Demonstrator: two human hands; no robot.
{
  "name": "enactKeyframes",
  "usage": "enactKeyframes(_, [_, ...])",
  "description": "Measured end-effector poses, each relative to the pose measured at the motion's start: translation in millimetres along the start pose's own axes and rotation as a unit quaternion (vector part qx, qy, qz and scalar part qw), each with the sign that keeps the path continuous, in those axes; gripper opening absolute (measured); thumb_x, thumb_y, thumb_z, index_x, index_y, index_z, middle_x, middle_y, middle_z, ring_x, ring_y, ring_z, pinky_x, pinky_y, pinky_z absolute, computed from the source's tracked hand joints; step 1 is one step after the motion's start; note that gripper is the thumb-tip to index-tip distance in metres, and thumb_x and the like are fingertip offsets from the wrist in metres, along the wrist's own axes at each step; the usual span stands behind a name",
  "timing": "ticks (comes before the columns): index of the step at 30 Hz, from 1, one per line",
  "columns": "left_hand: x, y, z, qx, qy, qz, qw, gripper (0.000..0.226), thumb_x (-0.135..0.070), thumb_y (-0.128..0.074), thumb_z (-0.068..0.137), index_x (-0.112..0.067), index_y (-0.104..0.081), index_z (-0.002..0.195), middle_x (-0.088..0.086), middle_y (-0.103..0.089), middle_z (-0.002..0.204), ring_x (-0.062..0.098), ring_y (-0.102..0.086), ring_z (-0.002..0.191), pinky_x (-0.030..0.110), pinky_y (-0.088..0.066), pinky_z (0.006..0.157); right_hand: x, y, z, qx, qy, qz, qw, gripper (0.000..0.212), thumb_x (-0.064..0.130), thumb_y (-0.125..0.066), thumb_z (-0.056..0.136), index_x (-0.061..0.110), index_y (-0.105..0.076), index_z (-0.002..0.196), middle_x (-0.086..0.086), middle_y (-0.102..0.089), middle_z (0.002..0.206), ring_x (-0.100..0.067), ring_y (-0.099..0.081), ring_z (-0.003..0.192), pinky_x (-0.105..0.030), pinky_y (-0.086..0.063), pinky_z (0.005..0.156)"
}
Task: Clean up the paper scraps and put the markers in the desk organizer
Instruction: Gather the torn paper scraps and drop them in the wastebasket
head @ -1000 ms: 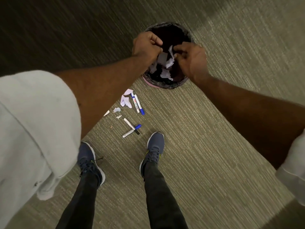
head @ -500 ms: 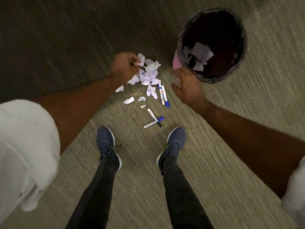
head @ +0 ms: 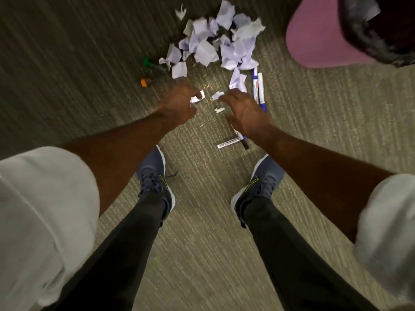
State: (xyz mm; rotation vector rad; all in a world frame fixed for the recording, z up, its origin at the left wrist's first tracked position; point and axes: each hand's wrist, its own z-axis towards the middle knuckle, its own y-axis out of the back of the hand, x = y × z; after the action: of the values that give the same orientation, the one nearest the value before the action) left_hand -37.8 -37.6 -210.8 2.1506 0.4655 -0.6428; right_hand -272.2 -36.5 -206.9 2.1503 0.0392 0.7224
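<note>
Two dark markers, one green-capped [head: 147, 62] and one orange-capped [head: 144, 82], lie leftmost on the olive ribbed carpet [head: 89, 41], just beside the litter.
Left hand [head: 177, 106]: fingers curled, pinching a small white paper scrap [head: 198, 98], evidently gathered for binning.
Heap of crumpled white paper scraps [head: 215, 41]: loose beyond both hands, uncollected.
Right hand [head: 244, 112]: fingers relaxed, spread, holding nothing; tips just beside a torn white scrap [head: 217, 95], contact uncertain.
Blue-and-white whiteboard markers [head: 258, 86]: parallel pair right of that hand.
Crossed markers [head: 233, 142]: partly under its wrist.
Pink wastebasket with black liner [head: 318, 41]: far right, near enough to receive scraps.
Desk organizer: not in view.
</note>
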Motion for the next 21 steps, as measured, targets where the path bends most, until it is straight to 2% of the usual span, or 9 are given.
enactKeyframes(3, [19, -28, 13, -0.015, 0.009, -0.012, 1.000, 0.050, -0.006, -0.080, 0.076, -0.006, -0.064, 0.123, 0.025, -0.053, 0.130, 0.041, -0.051, 0.124, 0.038, -0.039, 0.106, -8, -24, 21, 0.013, 0.009, -0.039, 0.999, 0.061, 0.007, -0.069, 0.085, 0.011, -0.050, 0.143, -0.017, -0.047, 0.147, -0.039, -0.051, 0.128, -0.044, -0.040, 0.107])
enactKeyframes(6, [27, -50, 27, -0.031, 0.022, -0.024, 0.999, 0.062, -0.011, -0.084, 0.074, -0.016, -0.061, 0.131, 0.014, -0.044, 0.143, 0.028, -0.047, 0.130, 0.029, -0.038, 0.110, -19, -43, 41, 0.012, 0.048, -0.067, 0.997, 0.070, 0.001, -0.067, 0.085, 0.012, -0.041, 0.149, -0.020, -0.037, 0.155, -0.042, -0.038, 0.140, -0.048, -0.036, 0.114])
enactKeyframes(8, [33, -62, 34, -0.030, 0.017, -0.015, 0.999, 0.063, -0.011, -0.084, 0.074, -0.017, -0.061, 0.132, 0.009, -0.042, 0.147, 0.018, -0.047, 0.129, 0.023, -0.039, 0.108, -25, -54, 54, 0.030, 0.062, -0.116, 0.991, 0.075, 0.001, -0.064, 0.088, 0.013, -0.032, 0.154, -0.017, -0.026, 0.161, -0.042, -0.026, 0.147, -0.051, -0.032, 0.118])
enactKeyframes(9, [37, -67, 37, -0.035, 0.009, -0.004, 0.999, 0.060, -0.011, -0.085, 0.074, -0.018, -0.063, 0.130, 0.008, -0.043, 0.147, 0.019, -0.048, 0.129, 0.027, -0.042, 0.108, -28, -60, 59, 0.038, 0.067, -0.135, 0.988, 0.077, 0.001, -0.064, 0.088, 0.013, -0.029, 0.156, -0.017, -0.024, 0.163, -0.042, -0.023, 0.148, -0.052, -0.032, 0.118])
enactKeyframes(12, [53, -73, 42, -0.046, 0.015, 0.022, 0.999, 0.044, -0.010, -0.078, 0.080, -0.021, -0.066, 0.121, 0.007, -0.050, 0.135, 0.028, -0.057, 0.118, 0.039, -0.052, 0.100, -35, -76, 69, 0.047, 0.073, -0.169, 0.982, 0.074, 0.000, -0.064, 0.088, 0.018, -0.033, 0.152, -0.015, -0.025, 0.161, -0.041, -0.027, 0.145, -0.052, -0.042, 0.111])
enactKeyframes(15, [67, -68, 44, -0.062, 0.012, 0.019, 0.998, 0.027, -0.009, -0.068, 0.088, -0.018, -0.066, 0.113, 0.012, -0.056, 0.118, 0.033, -0.061, 0.103, 0.045, -0.054, 0.089, -35, -80, 69, 0.032, 0.085, -0.162, 0.983, 0.055, -0.004, -0.044, 0.090, 0.015, -0.047, 0.142, -0.017, -0.035, 0.154, -0.038, -0.038, 0.137, -0.051, -0.051, 0.098])
enactKeyframes(17, [71, -62, 43, -0.062, 0.005, 0.016, 0.998, 0.032, -0.006, -0.066, 0.087, -0.014, -0.063, 0.118, 0.016, -0.059, 0.117, 0.036, -0.060, 0.105, 0.046, -0.051, 0.091, -31, -78, 66, 0.035, 0.100, -0.158, 0.982, 0.051, -0.003, -0.040, 0.090, 0.011, -0.050, 0.137, -0.017, -0.041, 0.149, -0.037, -0.046, 0.129, -0.051, -0.055, 0.089])
enactKeyframes(19, [71, -53, 44, -0.069, 0.011, 0.008, 0.998, 0.044, -0.005, -0.065, 0.085, -0.015, -0.056, 0.128, 0.016, -0.061, 0.120, 0.035, -0.060, 0.109, 0.047, -0.051, 0.093, -27, -76, 64, 0.039, 0.099, -0.147, 0.983, 0.046, -0.004, -0.048, 0.091, 0.011, -0.052, 0.135, -0.017, -0.046, 0.145, -0.036, -0.050, 0.123, -0.049, -0.056, 0.085])
enactKeyframes(21, [70, -45, 45, -0.081, 0.012, 0.017, 0.997, 0.046, -0.003, -0.064, 0.085, -0.014, -0.056, 0.129, 0.016, -0.062, 0.122, 0.035, -0.060, 0.111, 0.046, -0.050, 0.096, -22, -72, 62, 0.033, 0.086, -0.134, 0.987, 0.040, -0.003, -0.050, 0.092, 0.009, -0.056, 0.129, -0.016, -0.054, 0.134, -0.035, -0.055, 0.114, -0.046, -0.054, 0.079])
